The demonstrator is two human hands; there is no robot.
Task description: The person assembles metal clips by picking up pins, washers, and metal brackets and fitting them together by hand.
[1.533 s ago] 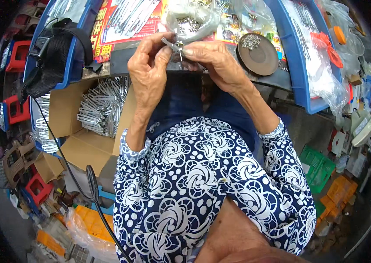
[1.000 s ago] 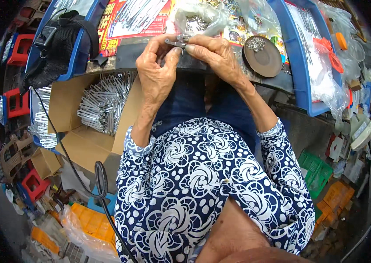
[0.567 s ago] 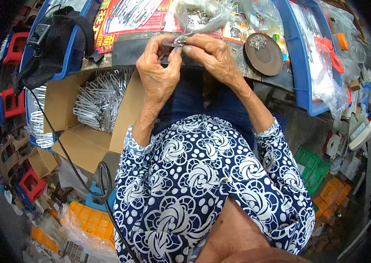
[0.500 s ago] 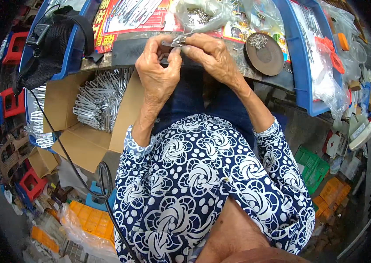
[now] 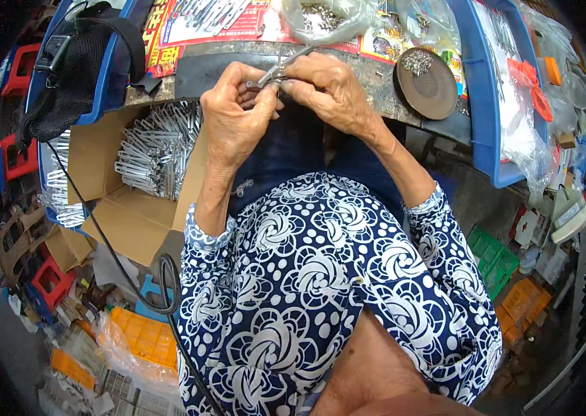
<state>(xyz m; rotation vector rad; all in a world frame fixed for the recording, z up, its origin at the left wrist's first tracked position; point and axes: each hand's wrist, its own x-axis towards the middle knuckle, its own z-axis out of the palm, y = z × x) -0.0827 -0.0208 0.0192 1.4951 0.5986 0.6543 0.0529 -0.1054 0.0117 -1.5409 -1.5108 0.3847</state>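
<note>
Above the near edge of the workbench (image 5: 210, 59), both my hands meet at a small grey metal bracket (image 5: 270, 75). My left hand (image 5: 239, 111) is closed, pinching its left end between thumb and fingers. From the other side, my right hand (image 5: 334, 90) also grips it with thumb and curled fingers. The piece slants up to the right, and a thin metal part rises near my right fingertips. Fingers cover much of it, so its full shape is hidden. To the right of my hands stands a round brown dish (image 5: 428, 93) with tiny metal parts (image 5: 417, 63).
Below left, an open cardboard box (image 5: 133, 229) holds many metal strips (image 5: 158, 149). More strips (image 5: 210, 14) lie on a red printed sheet. A plastic bag (image 5: 327, 24) of small parts lies behind my hands. Blue trays (image 5: 485, 104) flank the bench; a black cable (image 5: 123, 260) hangs at left.
The bracket has turned in my fingers from nearly level to a slant. My left hand has shifted slightly left and down, while my right hand keeps its hold. The view has shifted a little.
</note>
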